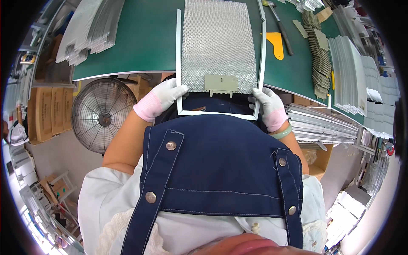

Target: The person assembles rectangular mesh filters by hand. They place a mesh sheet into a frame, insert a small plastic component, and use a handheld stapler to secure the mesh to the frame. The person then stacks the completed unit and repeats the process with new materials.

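Observation:
A silver mesh panel (218,42) lies on the green table and reaches past its front edge. Around its two sides and near end runs a thin white frame (178,46); a gap separates the frame's near bar from the mesh. A grey-green plastic piece (221,83) with small prongs sits at the middle of the panel's near edge. My left hand (171,91), in a white glove with a pink cuff, is closed on the left rail close to the near corner. My right hand (268,102), gloved alike, grips the right rail; some of its fingers are hidden behind it.
Right of the frame lie a hammer (280,27), a yellow scraper (276,44) and a row of plastic pieces (319,59). Mesh stacks stand at left (91,32) and right (346,76). Below are a fan (104,117), boxes (51,114) and metal strips (318,125).

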### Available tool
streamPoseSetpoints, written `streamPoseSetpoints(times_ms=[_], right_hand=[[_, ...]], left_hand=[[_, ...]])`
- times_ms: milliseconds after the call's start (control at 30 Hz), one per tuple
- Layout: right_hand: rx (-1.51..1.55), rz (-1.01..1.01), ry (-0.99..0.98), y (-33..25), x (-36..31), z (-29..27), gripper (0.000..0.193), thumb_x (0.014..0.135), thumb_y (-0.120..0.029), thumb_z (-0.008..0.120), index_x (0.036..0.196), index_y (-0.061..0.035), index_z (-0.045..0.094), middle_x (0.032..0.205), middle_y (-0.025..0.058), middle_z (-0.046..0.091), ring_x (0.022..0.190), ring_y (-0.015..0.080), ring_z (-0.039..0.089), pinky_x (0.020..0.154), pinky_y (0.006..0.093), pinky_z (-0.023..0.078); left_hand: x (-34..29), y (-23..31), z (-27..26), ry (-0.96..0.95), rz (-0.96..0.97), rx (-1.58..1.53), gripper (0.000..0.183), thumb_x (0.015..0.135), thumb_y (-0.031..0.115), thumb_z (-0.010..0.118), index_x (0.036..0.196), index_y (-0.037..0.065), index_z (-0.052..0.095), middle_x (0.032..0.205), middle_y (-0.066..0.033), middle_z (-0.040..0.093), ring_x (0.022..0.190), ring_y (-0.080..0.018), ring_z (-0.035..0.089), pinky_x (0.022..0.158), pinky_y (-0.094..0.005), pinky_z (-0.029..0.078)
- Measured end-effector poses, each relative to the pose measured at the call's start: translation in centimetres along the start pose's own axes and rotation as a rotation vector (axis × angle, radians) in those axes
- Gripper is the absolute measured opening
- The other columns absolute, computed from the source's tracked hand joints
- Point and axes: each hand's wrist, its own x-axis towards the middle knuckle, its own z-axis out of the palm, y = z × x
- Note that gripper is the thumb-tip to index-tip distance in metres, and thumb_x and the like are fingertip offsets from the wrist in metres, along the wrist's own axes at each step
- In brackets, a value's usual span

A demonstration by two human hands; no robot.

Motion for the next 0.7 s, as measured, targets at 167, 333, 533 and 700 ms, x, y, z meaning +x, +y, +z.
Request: streamPoseSetpoints(times_ms=[167,333,533,700], right_hand=[[0.15,0.108,-0.138,-0.9,-0.1,-0.8,0.032,0.091,-0.021,0.07,0.108,0.0049,0.062,0.093,0.0083,0.067,0.084,0.0163,0.065,0.076,0.0296,0.054],[-0.032,0.07,-0.084,-0.7,-0.2,-0.6,0.025,0.092,-0.016,0.064,0.107,0.0029,0.061,0.094,0.0096,0.066,0.085,0.0173,0.065,0.075,0.0305,0.055],[0.048,0.008,-0.139,-0.1,-0.7,1.0,0.031,0.096,-0.014,0.055,0.124,-0.0015,0.048,0.108,0.0089,0.06,0.087,0.0182,0.064,0.078,0.0329,0.055],[0.339,-0.033,-0.136,1.6,-0.2,1.9,0.029,0.098,-0.01,0.05,0.125,-0.0029,0.046,0.115,0.0103,0.058,0.097,0.0208,0.06,0.092,0.0418,0.051]], left_hand=[[-0.4,-0.8,-0.9,-0.077,-0.08,-0.292,0.03,0.099,0.027,0.058,0.11,-0.001,0.058,0.1,-0.0081,0.061,0.093,-0.0174,0.06,0.089,-0.033,0.05],[-0.4,-0.6,0.6,0.068,-0.046,0.038,0.025,0.094,0.021,0.056,0.103,-0.002,0.061,0.094,-0.0079,0.064,0.088,-0.0159,0.06,0.083,-0.0307,0.05],[-0.5,0.3,0.4,0.033,-0.1,-0.055,0.032,0.096,0.027,0.056,0.11,-0.001,0.057,0.1,-0.0097,0.062,0.093,-0.017,0.059,0.085,-0.0331,0.05],[-0.1,-0.3,3.2,0.248,-0.132,-0.405,0.047,0.098,0.033,0.057,0.13,0.001,0.046,0.121,-0.0115,0.055,0.108,-0.0223,0.056,0.097,-0.0401,0.046]])
